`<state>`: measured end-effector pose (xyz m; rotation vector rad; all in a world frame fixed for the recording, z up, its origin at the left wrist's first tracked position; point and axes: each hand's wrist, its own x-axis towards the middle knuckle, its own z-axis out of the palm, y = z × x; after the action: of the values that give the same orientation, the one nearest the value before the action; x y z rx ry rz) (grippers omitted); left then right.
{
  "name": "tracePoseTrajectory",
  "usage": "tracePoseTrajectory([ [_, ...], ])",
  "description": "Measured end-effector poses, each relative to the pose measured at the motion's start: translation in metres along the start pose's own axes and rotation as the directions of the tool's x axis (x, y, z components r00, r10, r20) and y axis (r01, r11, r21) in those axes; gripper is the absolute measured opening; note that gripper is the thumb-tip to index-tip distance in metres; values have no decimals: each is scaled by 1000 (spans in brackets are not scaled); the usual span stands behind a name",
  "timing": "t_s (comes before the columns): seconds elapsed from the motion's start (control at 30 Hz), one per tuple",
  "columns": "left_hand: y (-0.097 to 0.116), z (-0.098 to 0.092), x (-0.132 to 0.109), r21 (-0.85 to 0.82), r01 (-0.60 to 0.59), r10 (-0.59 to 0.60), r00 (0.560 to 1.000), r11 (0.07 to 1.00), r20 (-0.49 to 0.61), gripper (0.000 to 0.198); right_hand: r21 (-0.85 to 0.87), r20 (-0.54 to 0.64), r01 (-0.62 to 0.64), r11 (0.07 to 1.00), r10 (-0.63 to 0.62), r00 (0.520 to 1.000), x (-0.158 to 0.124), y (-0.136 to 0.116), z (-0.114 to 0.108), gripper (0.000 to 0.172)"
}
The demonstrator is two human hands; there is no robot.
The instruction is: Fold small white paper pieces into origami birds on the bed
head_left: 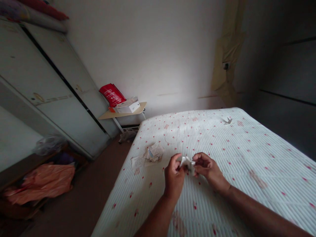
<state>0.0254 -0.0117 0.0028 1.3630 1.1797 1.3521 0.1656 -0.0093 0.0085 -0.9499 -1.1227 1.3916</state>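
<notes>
A small folded piece of paper (187, 162) is held between both hands above the bed. My left hand (174, 174) pinches its left side with thumb and fingers. On the other side, my right hand (207, 168) grips the right edge between curled fingers and thumb. The paper is whitish with pointed corners; its lower part is partly hidden by the fingers. To the left of my hands lies a loose pile of printed paper pieces (155, 152). Farther off, near the far right of the bed, rests another folded paper shape (228, 120) with pointed tips.
The bed (247, 154) has a white ribbed cover with red dots. Beyond its far left corner, a small table (108, 115) bears a red bag (112, 94) and a white box (128, 106). A wardrobe (64, 95) stands left, with an orange plastic bag (44, 179) below.
</notes>
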Motion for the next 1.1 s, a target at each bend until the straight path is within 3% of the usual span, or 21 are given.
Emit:
tracePoseTrajectory([
  [0.23, -2, -1, 1, 34, 16, -15, 1000, 999, -15, 9, -185, 103, 49, 981, -30, 994, -2, -1, -2, 19],
  [0.37, -2, -1, 1, 30, 73, -72, 997, 997, -35, 16, -247, 121, 88, 965, -59, 991, -4, 0, -1, 23],
  [0.63, 4, 0, 1, -145, 243, -242, 970, 959, 22, 5, -294, 176, 159, 942, -110, 978, -7, 1, 0, 24],
  [0.93, 4, -9, 1, -103, 180, -164, 976, 978, 146, 4, -320, 151, 138, 937, -94, 984, -7, 6, -3, 22],
  [1.1, 1, -11, 2, -29, 156, -151, 980, 987, 130, 9, -300, 114, 101, 948, -69, 991, -7, 7, -5, 24],
])
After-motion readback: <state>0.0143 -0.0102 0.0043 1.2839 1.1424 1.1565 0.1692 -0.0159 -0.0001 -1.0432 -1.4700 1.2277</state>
